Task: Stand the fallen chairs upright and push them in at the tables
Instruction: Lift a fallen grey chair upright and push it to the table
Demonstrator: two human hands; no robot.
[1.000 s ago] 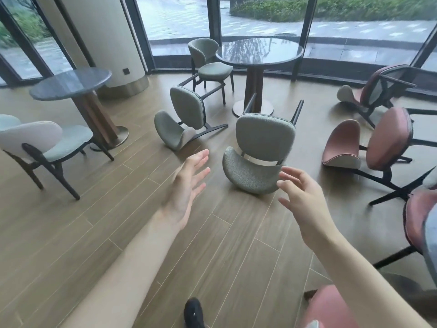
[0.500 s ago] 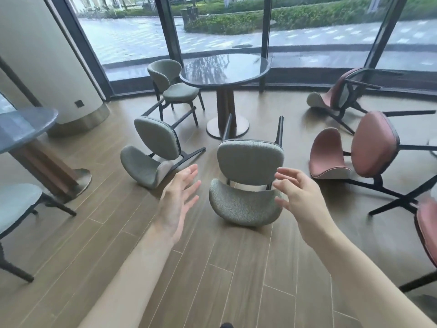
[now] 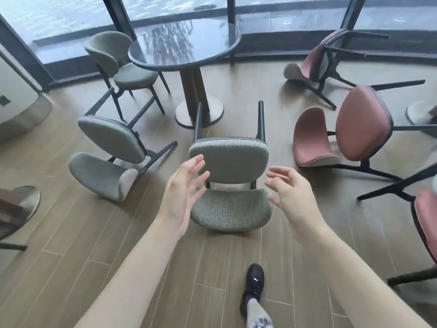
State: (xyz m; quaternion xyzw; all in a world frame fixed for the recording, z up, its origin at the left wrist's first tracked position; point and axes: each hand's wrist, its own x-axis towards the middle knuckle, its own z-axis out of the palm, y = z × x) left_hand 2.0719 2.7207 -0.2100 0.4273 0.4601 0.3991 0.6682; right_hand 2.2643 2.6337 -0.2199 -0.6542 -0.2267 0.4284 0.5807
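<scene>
A wood-plank floor (image 3: 99, 252) fills most of the view, bounded at the back by dark-framed glazing (image 3: 71, 20). A round dark table (image 3: 184, 41) on a pedestal base is seen at upper centre, with one upright grey-green chair (image 3: 118, 65) tucked beside it on the left. Three chairs are seen tipped over nearby: a fallen grey-green chair (image 3: 230, 183) lies on its back at centre, backrest on the floor towards the camera and legs pointing at the table base; a second fallen grey chair (image 3: 108, 157) lies tilted to its left; a fallen pink chair (image 3: 343, 136) lies on its side to the right. Another pink chair (image 3: 316, 60) is tipped near the window at upper right, and part of a further pink seat (image 3: 425, 221) is cut off at the right edge. A second pedestal base (image 3: 26, 202) is partly visible at the left edge. Both bare forearms are extended towards the centre chair. The left hand (image 3: 182, 195) is held open, fingers spread and nearly straight, just beside the chair's left edge; nothing is gripped, contact cannot be confirmed. The right hand (image 3: 290, 195) is held open with fingers loosely curled, just beside the right edge, nothing gripped. A black shoe (image 3: 254, 285) is planted on the floor at bottom centre.
</scene>
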